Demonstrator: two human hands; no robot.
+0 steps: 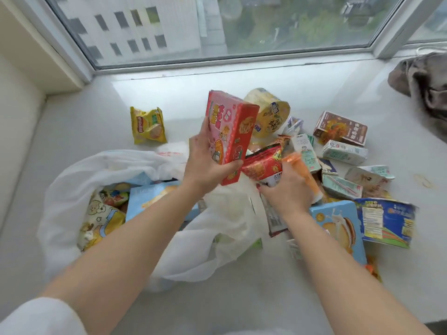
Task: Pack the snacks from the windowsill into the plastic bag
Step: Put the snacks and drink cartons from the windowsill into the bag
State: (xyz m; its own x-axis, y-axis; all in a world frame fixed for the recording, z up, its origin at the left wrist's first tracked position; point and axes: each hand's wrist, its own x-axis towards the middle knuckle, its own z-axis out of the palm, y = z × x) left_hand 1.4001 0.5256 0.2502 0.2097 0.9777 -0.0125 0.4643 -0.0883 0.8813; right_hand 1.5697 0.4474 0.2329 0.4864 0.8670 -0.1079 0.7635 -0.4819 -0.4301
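While the left hand (208,163) grips the red box (229,134) upright, ready for the plastic bag (72,180), the right hand (287,187) clutches a red packet (263,163) from the pile.

Bag (72,189) left on sill (242,298); snack pile (343,160) right of it

Left hand (208,163): grips red-pink box (229,131), frame centre.
Right hand (287,189): holds red packet (263,163).
Plastic bag (72,189): lower left, open.
Windowsill (242,298): snacks scattered right.
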